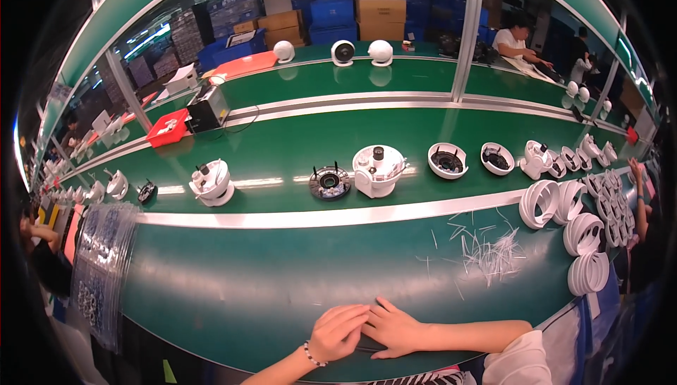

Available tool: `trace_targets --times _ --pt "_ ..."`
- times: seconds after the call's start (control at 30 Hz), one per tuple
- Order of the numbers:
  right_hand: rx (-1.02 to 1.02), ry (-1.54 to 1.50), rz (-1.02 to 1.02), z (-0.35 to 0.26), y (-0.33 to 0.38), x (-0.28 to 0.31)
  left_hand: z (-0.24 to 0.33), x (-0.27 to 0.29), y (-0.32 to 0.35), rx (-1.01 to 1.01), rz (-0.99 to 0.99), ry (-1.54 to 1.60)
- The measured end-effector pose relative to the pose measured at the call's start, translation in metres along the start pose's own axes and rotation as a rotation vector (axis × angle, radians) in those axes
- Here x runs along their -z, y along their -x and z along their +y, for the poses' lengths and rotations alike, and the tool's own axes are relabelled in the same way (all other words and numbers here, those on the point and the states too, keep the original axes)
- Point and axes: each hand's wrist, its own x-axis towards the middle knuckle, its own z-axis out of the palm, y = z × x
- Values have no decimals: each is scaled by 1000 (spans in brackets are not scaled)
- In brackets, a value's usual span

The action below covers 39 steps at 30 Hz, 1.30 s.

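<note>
Both the left hand [337, 333] and right hand [395, 328] are laid flat, fingers spread and empty, on the green bench [247, 293]; white strips [490, 251] are scattered nearby.

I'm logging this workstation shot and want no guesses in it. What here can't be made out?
Head view only:
- Left hand and right hand: palms down on the green table, so anything beneath them is hidden.
- White strips: too thin to identify.
- Clear tray stack: contents blurred at the fisheye rim.
- White rings: the row is distorted near the right edge.
</note>
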Motion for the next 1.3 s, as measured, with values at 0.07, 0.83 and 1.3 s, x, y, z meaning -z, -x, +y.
trace_targets --times 0.07,0.83,1.3 --pt "97 4 -17 5 -6 1 -14 14 -16 -61 -25 -51" --pt "-621 481 340 274 34 183 -186 -117 -281 -144 -774 -451" --pt "-646 339 121 280 23 177 -178 -135 -291 -247 -604 -373"
